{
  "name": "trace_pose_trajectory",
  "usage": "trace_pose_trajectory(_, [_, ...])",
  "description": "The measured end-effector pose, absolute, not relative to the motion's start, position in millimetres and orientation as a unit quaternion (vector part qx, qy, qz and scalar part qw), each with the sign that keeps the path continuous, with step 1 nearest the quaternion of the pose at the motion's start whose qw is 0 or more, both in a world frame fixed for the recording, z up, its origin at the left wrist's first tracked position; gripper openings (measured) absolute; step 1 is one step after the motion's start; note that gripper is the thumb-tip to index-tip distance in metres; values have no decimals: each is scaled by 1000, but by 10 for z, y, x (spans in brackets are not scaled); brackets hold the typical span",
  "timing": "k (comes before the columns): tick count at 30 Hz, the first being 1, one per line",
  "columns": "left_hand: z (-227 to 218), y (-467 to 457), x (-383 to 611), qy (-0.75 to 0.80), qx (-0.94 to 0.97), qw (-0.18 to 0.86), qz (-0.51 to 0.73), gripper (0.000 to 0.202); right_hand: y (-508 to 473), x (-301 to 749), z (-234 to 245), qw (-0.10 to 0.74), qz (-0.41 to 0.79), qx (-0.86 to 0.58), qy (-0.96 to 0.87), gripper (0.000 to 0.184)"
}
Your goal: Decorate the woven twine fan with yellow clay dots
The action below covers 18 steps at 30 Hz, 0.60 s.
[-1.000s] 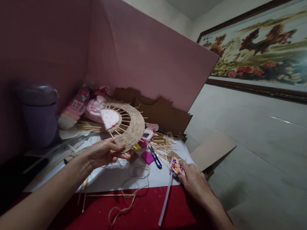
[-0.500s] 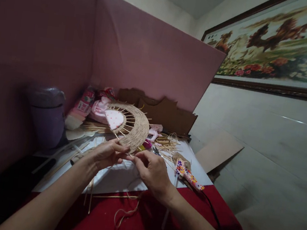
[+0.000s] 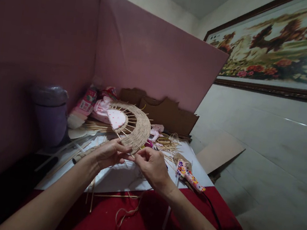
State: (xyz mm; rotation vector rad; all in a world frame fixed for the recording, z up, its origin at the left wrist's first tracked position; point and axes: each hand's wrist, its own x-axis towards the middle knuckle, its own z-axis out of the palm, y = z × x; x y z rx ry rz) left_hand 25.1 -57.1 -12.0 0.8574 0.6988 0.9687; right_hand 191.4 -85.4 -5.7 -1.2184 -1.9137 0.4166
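Pink panels [image 3: 156,51] stand at the left and far side, forming a corner around the work. On the right wall hangs a framed picture [image 3: 277,52] of horses and flowers. A red cloth [image 3: 94,220] covers the near part of the table, with a white sheet [image 3: 199,170] beyond it. Torn-edged brown cardboard [image 3: 167,114] leans at the far side, and a purple bin [image 3: 50,124] with clear plastic over its top stands at the left.

The woven piece [image 3: 142,128] is held up above the middle of the table: a broad crescent of twine, with thin sticks radiating from a half-round panel, white with small reddish dots. The left hand [image 3: 110,154] grips its near end, thumb on top and fingers beneath. The right hand [image 3: 153,168] comes in from the right, fingers curled, thumb and forefinger tips at the near edge, close beside the left fingertips; I cannot tell whether they have closed on anything.

To the right lies a flower-patterned glue gun [image 3: 190,176], its tip end to the left. Loose twine [image 3: 126,213] loops over the red cloth, near a thin stick [image 3: 116,196].
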Motion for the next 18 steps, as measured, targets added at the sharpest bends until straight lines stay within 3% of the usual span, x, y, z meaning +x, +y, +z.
trace_pose_trajectory(18, [-120,-573,254,308,391,751,434,30,-890,1860,-133,403,55,-499,-765,13])
